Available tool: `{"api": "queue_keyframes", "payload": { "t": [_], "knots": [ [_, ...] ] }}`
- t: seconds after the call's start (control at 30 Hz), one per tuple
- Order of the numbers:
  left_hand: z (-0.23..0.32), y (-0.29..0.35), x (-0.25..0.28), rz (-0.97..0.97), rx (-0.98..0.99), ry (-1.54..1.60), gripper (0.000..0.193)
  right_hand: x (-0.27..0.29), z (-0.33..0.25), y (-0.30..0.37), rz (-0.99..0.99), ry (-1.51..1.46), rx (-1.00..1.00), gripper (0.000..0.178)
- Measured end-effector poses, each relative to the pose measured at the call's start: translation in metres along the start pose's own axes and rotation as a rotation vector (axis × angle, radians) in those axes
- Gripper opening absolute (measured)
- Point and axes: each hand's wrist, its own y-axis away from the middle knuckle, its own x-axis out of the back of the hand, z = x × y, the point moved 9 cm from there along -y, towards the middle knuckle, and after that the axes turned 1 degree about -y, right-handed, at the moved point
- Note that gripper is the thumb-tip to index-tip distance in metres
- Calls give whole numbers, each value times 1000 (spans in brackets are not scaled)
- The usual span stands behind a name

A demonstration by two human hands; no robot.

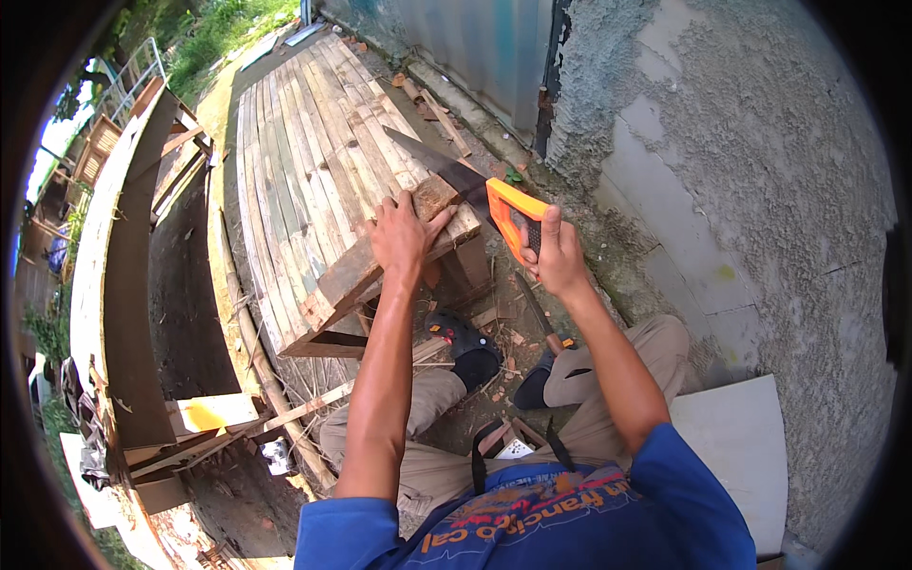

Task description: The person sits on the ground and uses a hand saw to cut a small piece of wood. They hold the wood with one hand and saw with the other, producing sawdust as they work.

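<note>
My right hand point(559, 256) is closed round the orange and black handle of a handsaw point(503, 198). The saw's dark blade points up and left and lies against the end of a piece of wood point(350, 273) at the near edge of a slatted wooden bench point(304, 161). My left hand point(404, 237) grips this wood from above, thumb stretched toward the blade and fingers over its top. Whether the teeth are in a cut cannot be seen. Below the saw, a long knife point(538, 309) with a wooden handle lies near my right foot.
To the left stands a long wooden frame point(133, 256) with a bamboo pole point(249, 332) beside it. A rough grey wall point(760, 142) runs along the right, with a pale panel point(736, 451) at its foot. Wood scraps and chips litter the ground around my feet.
</note>
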Motion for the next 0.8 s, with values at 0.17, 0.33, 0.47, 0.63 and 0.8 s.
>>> {"api": "queue_keyframes", "payload": {
  "t": [0.17, 0.33, 0.47, 0.63, 0.8],
  "knots": [
    [-6, 4, -3, -89, -23, 16, 87, -13, -3, 38, -38, 65, 143, 74],
    [8, 16, 3, -72, -73, 35, 88, 3, 27, 98, 107, -365, 118, 75],
    [6, 24, 6, 49, -99, 38, 89, 28, 32, 153, 166, -275, 276, 54],
    [13, 36, 10, 147, -147, -12, 83, 53, 57, 206, 304, -78, 151, 23],
    [17, 60, 14, 338, -218, -27, 81, 60, 49, 224, 272, 41, 134, 22]
  ]
}}
